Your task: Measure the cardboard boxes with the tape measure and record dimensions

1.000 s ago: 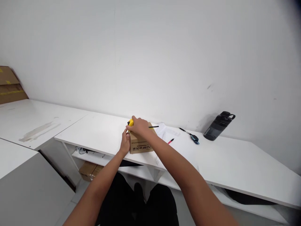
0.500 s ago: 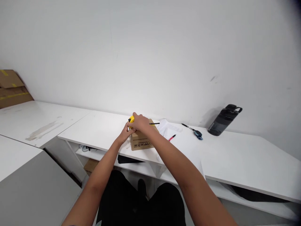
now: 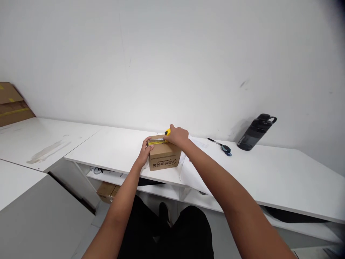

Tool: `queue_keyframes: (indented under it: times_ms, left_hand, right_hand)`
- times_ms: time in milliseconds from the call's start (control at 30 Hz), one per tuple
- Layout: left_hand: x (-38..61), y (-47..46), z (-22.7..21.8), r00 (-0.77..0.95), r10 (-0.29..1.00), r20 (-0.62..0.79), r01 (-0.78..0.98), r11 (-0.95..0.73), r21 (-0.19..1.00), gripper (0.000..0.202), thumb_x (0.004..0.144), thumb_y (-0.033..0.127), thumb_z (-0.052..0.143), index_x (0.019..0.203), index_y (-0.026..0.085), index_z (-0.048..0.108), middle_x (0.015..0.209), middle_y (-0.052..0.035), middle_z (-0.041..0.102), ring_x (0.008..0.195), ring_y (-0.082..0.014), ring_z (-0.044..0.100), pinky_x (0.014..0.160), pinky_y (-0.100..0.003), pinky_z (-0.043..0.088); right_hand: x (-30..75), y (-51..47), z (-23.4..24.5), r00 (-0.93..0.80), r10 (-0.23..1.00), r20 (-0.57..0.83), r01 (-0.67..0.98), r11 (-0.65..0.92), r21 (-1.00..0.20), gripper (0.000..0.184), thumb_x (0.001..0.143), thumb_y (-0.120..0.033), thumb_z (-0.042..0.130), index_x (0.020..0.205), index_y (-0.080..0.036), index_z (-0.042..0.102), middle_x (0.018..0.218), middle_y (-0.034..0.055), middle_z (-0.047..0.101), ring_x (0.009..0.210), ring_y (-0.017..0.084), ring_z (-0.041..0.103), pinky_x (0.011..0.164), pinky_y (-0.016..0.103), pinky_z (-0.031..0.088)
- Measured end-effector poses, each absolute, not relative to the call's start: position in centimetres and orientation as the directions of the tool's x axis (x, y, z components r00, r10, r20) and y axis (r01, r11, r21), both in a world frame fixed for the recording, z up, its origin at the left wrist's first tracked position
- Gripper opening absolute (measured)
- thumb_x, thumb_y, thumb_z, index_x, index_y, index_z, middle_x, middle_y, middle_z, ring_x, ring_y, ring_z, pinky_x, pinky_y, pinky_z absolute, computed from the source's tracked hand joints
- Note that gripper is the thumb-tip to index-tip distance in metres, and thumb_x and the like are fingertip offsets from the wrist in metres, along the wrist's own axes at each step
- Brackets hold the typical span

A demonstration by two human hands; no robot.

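A small brown cardboard box with dark print stands on the white table. My left hand is closed at its left top edge, fingers at the end of a yellow strip lying across the top. In my right hand, above the box's right back corner, is a yellow tape measure with a black part. Most of its body is hidden by my fingers. The strip runs between the two hands.
White paper lies right of the box, partly under my right arm. Farther right are a black pen, a small dark object with a blue part and a black bottle. Cardboard boxes stand far left; another box sits below the tabletop.
My right hand has moved right with the yellow tape measure, away from my left hand. The box top and yellow strip now show between them. The red pen is hidden behind my right arm.
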State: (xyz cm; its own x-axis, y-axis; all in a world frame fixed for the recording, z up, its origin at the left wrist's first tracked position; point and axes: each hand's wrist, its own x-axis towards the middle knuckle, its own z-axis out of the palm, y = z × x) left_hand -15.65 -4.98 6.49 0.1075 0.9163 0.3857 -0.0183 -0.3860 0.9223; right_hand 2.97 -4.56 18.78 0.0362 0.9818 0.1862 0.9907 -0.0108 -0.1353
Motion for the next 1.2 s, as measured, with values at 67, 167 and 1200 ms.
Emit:
queue_keyframes:
  times_ms: [67, 167, 1200]
  left_hand:
    - [-15.5, -4.9, 6.4, 0.103, 0.918, 0.384, -0.035, -0.382, 0.923, 0.052, 0.083, 0.039, 0.053, 0.132, 0.026, 0.042, 0.136, -0.0070, 0.045, 0.118, -0.0251, 0.049, 0.098, -0.038, 0.042]
    - [-15.3, -4.8, 6.1, 0.086, 0.917, 0.389, -0.054, -0.386, 0.921, 0.051, 0.083, 0.038, 0.053, 0.132, 0.026, 0.043, 0.138, -0.0068, 0.044, 0.119, -0.0257, 0.049, 0.099, -0.038, 0.043]
    - [-17.7, -6.1, 11.5, 0.451, 0.518, 0.727, 0.797, -0.601, -0.067, 0.029, 0.093, 0.027, 0.039, 0.094, 0.021, 0.068, 0.100, -0.0057, 0.073, 0.109, -0.0267, 0.059, 0.106, -0.050, 0.028]
  right_hand:
    - [4.3, -4.0, 18.6, 0.074, 0.979, 0.191, 0.990, -0.050, -0.129, 0.051, 0.076, -0.055, 0.058, 0.113, -0.022, 0.050, 0.099, 0.0109, 0.063, 0.090, 0.026, 0.063, 0.069, 0.032, 0.043]
    - [5.8, -3.8, 18.2, 0.091, 0.977, 0.193, 0.986, -0.061, -0.154, 0.050, 0.078, -0.056, 0.056, 0.114, -0.021, 0.049, 0.098, 0.0107, 0.062, 0.086, 0.024, 0.062, 0.066, 0.030, 0.042]
    - [6.1, -4.0, 17.9, 0.065, 0.978, 0.200, 0.981, -0.026, -0.194, 0.053, 0.078, -0.058, 0.058, 0.117, -0.025, 0.046, 0.105, 0.0101, 0.057, 0.086, 0.023, 0.062, 0.071, 0.032, 0.044]
